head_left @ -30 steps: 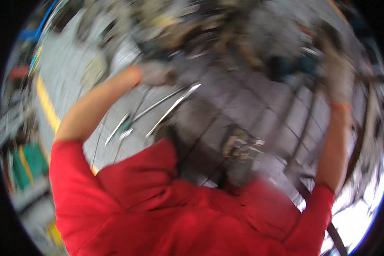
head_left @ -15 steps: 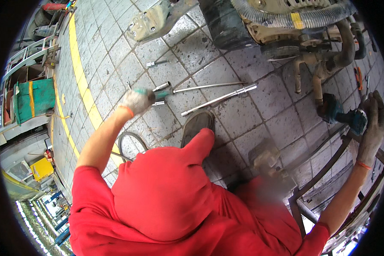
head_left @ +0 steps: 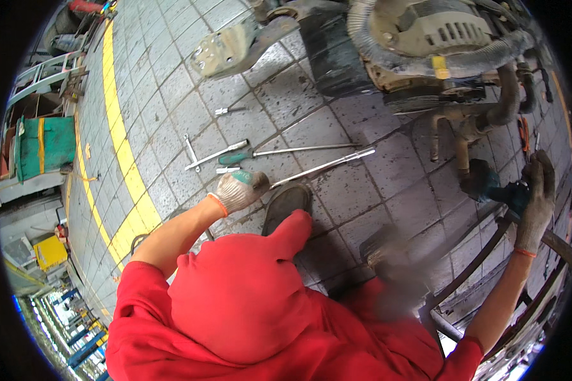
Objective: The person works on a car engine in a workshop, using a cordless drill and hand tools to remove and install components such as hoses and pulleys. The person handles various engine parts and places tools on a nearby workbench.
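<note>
My left hand [head_left: 238,189], in a white knit glove, is down on the paved floor with its fingers curled round the near end of a long chrome bar [head_left: 327,165]. Just beyond it lie a green-handled screwdriver [head_left: 279,153], a T-handle wrench [head_left: 197,155] and a short chrome piece [head_left: 227,170]. My right hand [head_left: 535,200], in a dark glove, is raised at the far right and grips a teal power tool [head_left: 489,184] pointed at the pipes of an engine assembly [head_left: 426,38]. My red-clad knee fills the lower middle.
The engine assembly with hoses and a dark block stands at the top. A bent metal bracket [head_left: 225,47] and a small socket piece [head_left: 225,111] lie on the pavers. A yellow line [head_left: 124,159] runs along the left, with a green cart [head_left: 44,146] beyond. Metal frame bars [head_left: 489,267] cross at lower right. My shoe [head_left: 286,203] is beside the left hand.
The view has steadied from a blurred sweep. My left hand has dropped from the green-handled screwdriver's end to the long chrome bar's near end. The right hand keeps the teal tool.
</note>
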Demonstrator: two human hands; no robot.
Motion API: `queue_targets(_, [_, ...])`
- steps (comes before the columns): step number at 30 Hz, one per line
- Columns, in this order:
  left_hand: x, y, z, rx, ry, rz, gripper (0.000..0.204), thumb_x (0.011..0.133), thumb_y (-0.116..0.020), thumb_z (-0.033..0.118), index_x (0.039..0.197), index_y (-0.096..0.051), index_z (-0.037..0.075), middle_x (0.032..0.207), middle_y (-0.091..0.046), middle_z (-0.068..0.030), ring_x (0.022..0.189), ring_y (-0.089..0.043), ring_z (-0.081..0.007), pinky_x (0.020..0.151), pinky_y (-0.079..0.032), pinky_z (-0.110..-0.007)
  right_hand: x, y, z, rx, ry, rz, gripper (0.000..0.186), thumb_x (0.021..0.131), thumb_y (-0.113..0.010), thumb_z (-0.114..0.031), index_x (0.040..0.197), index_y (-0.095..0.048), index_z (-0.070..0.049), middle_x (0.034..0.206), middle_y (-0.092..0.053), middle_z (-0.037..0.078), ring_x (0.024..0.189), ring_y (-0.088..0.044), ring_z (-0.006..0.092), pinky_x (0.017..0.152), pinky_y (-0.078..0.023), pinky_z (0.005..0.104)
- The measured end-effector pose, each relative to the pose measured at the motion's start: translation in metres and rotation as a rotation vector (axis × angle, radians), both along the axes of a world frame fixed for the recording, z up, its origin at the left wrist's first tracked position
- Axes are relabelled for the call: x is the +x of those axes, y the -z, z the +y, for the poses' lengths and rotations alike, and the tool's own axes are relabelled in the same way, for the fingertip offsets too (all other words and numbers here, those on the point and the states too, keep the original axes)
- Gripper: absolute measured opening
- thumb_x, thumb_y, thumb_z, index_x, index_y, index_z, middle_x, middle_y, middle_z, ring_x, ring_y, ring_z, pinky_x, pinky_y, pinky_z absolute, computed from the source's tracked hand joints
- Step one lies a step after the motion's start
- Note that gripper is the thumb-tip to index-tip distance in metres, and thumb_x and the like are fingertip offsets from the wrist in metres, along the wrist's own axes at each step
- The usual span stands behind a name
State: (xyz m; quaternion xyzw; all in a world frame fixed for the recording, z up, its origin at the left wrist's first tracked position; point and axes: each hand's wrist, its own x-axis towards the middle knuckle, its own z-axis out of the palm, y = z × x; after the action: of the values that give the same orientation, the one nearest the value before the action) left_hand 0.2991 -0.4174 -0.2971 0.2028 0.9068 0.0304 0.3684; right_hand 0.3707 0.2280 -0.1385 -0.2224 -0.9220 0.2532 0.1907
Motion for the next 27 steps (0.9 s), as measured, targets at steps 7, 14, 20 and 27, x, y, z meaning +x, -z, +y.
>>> queue_targets(7, [-0.031,0.025,-0.029,0.081,-0.308,0.161,0.036,0.101,-0.068,0.038,0.125,-0.074,0.012,0.109,-0.079,-0.0204,0.101,-0.076,-0.0429,0.086,-0.06,-0.051,0.01,0.003,0.007,0.09,-0.026,0.024,0.04,0.115,-0.058,-0.032,0.151,-0.066,-0.014,0.141,-0.07,0.011,0.119,-0.075,0.0217,0.101,-0.063,0.0349])
queue_targets(14, [-0.073,0.111,-0.305,-0.463,0.085,0.488,0.031,0.095,-0.067,0.03,0.106,-0.082,0.005,0.109,-0.08,-0.023,0.11,-0.076,-0.0412,0.094,-0.059,-0.052,-0.003,0.001,-0.005,0.13,-0.05,-0.095,0.034,0.11,-0.062,-0.014,0.142,-0.07,-0.007,0.14,-0.07,0.014,0.116,-0.074,0.0267,0.102,-0.061,0.0379])
queue_targets(20, [-0.085,0.107,-0.2,-0.346,-0.875,0.26,0.038,0.083,-0.072,0.019,0.114,-0.073,-0.003,0.106,-0.079,-0.0296,0.106,-0.079,-0.0446,0.091,-0.061,-0.051,-0.016,-0.029,-0.048,-0.518,-0.006,0.208,0.028,0.107,-0.071,-0.017,0.131,-0.073,-0.003,0.113,-0.078,0.005,0.098,-0.069,0.0106,0.089,-0.059,0.0294])
queue_targets(27, [-0.084,0.078,-0.18,-0.317,-0.945,0.333,0.045,0.085,-0.077,0.02,0.124,-0.065,0.001,0.115,-0.077,-0.0289,0.113,-0.076,-0.0444,0.093,-0.06,-0.052,-0.07,-0.075,-0.09,0.165,-0.319,0.18,0.031,0.104,-0.066,-0.007,0.133,-0.07,0.001,0.123,-0.075,0.019,0.1,-0.075,0.0318,0.093,-0.062,0.0372])
